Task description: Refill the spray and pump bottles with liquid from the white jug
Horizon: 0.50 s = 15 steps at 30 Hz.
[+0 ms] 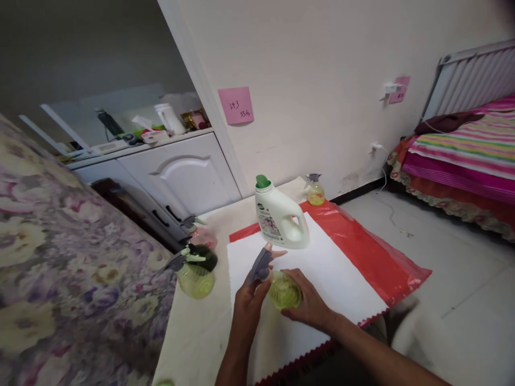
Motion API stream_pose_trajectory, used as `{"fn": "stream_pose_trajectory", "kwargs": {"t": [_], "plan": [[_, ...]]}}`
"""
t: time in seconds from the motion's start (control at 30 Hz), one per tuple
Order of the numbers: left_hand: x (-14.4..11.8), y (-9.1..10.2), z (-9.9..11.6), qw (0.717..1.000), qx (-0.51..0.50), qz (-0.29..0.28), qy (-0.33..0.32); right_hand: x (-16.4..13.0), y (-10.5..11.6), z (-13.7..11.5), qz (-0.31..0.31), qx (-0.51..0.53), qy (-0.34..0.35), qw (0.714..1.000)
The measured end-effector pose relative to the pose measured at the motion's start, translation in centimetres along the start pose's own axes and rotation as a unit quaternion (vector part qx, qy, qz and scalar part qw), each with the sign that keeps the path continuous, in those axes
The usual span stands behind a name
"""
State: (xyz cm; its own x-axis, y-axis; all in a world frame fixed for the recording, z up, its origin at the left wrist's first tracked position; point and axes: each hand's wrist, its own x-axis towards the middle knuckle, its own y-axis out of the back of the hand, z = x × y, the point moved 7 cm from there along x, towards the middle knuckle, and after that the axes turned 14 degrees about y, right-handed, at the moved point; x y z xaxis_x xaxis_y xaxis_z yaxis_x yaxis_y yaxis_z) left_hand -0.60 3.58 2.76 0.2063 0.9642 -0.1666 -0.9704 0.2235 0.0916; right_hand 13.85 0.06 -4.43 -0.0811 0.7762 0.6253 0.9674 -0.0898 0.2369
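Observation:
My left hand (247, 303) pinches a grey spray head (261, 264) with a peach-coloured nozzle and trigger. Round the side of a small, clear bottle (285, 290) with yellow-green liquid, my right hand (308, 303) is closed. The bottle is tilted, its neck towards the spray head's collar; I cannot tell whether the two are joined. Both are held above a white sheet (333, 268). Just beyond my hands stands a pale green detergent jug (277, 217) with a green spout at its mouth.
Left on the table (193, 332) are a yellow spray bottle (196, 281), a dark green one (206, 258) and a pink one (203, 237). Another yellow spray bottle (316, 194) stands at the far corner. Red plastic (362, 252) lies under the sheet. A floral curtain (80, 268) hangs left.

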Motion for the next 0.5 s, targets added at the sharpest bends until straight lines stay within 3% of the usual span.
{"fn": "stream_pose_trajectory", "kwargs": {"t": [0.2,0.5], "plan": [[-0.19,-0.71,-0.34,0.999,-0.038,0.012,0.009,-0.07,-0.14,0.60,0.003,0.004,-0.007,1.000],[-0.14,-0.13,-0.44,0.995,-0.085,0.059,0.013,-0.25,-0.22,0.75,0.000,0.003,0.000,1.000]]}}
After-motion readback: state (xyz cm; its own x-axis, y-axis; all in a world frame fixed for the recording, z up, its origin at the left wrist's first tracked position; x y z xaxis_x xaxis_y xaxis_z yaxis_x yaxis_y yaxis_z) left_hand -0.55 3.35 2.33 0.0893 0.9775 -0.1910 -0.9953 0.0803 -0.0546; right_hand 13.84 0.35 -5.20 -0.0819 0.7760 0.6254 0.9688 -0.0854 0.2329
